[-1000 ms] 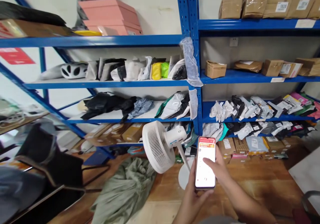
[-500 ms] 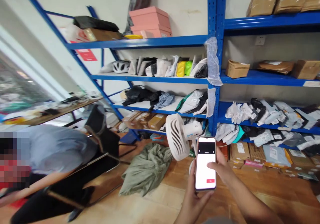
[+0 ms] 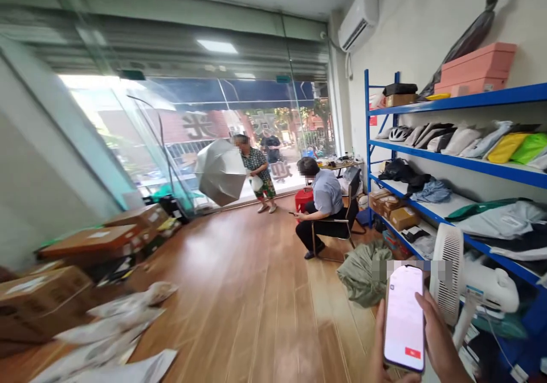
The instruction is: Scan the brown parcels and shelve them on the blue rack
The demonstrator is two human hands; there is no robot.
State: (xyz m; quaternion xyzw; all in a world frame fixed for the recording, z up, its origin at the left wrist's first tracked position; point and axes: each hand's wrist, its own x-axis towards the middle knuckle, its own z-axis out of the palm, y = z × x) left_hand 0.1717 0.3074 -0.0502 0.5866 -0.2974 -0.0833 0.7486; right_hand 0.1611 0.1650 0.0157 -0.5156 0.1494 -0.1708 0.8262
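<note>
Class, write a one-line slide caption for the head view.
Both hands, left and right, hold a phone beside a white fan and blue shelves.

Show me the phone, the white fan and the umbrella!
phone point(image 3: 404, 317), head view, middle of its lit screen.
white fan point(image 3: 446, 272), head view, on its round grille.
umbrella point(image 3: 221, 172), head view, middle of its silver canopy.

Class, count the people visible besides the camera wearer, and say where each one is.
2. One person sits on a chair beside the blue shelves; another stands at the glass front holding a silver umbrella. Others outside may be hidden.
</note>
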